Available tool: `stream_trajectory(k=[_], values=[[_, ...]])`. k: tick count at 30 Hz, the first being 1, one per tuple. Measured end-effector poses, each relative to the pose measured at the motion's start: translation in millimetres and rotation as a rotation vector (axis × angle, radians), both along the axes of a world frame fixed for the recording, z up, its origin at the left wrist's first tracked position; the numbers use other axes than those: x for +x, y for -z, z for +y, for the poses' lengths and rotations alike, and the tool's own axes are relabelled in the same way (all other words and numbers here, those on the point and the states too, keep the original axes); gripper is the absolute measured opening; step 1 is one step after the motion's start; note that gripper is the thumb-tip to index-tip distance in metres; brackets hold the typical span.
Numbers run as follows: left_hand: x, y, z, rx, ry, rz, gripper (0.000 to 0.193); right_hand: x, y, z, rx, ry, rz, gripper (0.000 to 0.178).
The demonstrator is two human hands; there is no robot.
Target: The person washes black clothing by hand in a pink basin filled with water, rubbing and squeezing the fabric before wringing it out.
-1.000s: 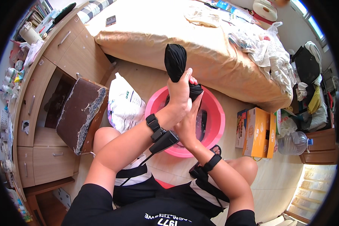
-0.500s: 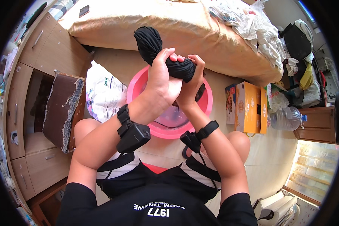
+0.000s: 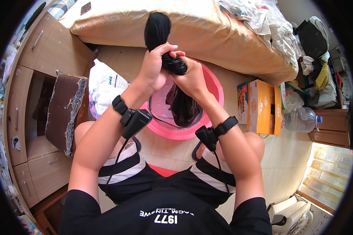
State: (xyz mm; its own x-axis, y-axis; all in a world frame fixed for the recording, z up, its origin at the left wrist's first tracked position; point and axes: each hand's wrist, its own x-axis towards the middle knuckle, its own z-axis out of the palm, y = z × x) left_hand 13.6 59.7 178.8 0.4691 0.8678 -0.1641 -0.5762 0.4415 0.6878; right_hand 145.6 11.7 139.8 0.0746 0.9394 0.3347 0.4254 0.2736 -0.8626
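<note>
A black cloth (image 3: 157,30), twisted into a tight roll, is gripped in both my hands over the far side of a pink basin (image 3: 213,84). My left hand (image 3: 155,64) wraps round its middle, and a thick bunch of the cloth sticks up beyond the fingers. Close beside it, my right hand (image 3: 190,76) is closed on the lower twisted end. Inside the basin, a dark wet garment (image 3: 182,105) lies in sudsy water. Each of my wrists bears a strap with a black device.
A white bag (image 3: 106,88) stands left of the basin, beside a worn brown padded board (image 3: 64,111). On the right are an orange box (image 3: 261,107) and a clear water jug (image 3: 300,120). A bed (image 3: 184,27) lines the far side.
Both hands have shifted left with the black cloth. The right hand has turned over and come nearer the left, so the cloth is more tightly twisted. More of the garment in the basin shows.
</note>
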Motion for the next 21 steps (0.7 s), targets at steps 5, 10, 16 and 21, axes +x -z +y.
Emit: stream_trajectory(k=[5,10,16,21], values=[[-4,2,9,0.179,0.137,0.144,0.012,4,9,1,-0.155,-0.14,0.102,0.026],[-7,-1,17,0.297,0.263,0.095,0.009,8,-7,-5,-0.303,-0.226,0.189,0.035],[-10,0,24,0.448,0.373,0.119,0.01,8,-15,-9,-0.327,-0.258,0.242,0.041],[-13,-9,29,0.493,0.499,0.131,0.01,12,-18,-9,-0.254,-0.315,0.162,0.046]])
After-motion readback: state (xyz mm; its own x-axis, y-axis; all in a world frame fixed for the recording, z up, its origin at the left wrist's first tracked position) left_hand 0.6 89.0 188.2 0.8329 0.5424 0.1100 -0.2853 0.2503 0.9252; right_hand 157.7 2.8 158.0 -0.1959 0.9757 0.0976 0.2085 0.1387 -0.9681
